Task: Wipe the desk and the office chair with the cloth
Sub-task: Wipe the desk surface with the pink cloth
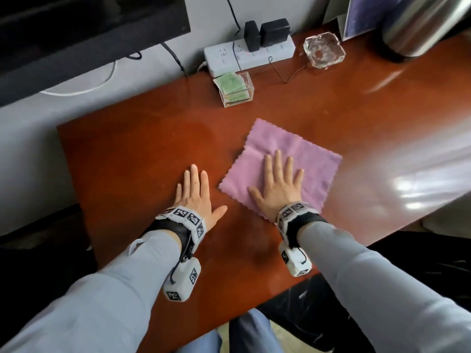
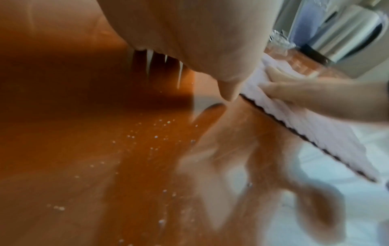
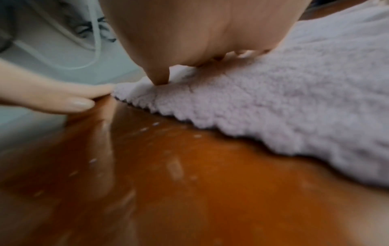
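Observation:
A pink cloth (image 1: 303,159) with a scalloped edge lies spread flat on the glossy reddish-brown desk (image 1: 142,154). My right hand (image 1: 277,182) presses down on its near left part, palm flat and fingers straight. My left hand (image 1: 196,192) rests flat on the bare wood just left of the cloth, fingers spread, thumb pointing toward the cloth. In the left wrist view the cloth (image 2: 315,131) shows at the right under the right hand's fingers (image 2: 294,93). In the right wrist view the cloth (image 3: 284,116) fills the right side, and white specks dot the desk (image 3: 189,183).
A clear box of green cards (image 1: 235,89) stands behind the cloth. Further back are a white power strip (image 1: 229,57) with black adapters, a glass ashtray (image 1: 323,50) and a steel container (image 1: 418,24). A dark monitor (image 1: 76,34) hangs at the back left. A black chair (image 1: 318,314) sits below the desk's near edge.

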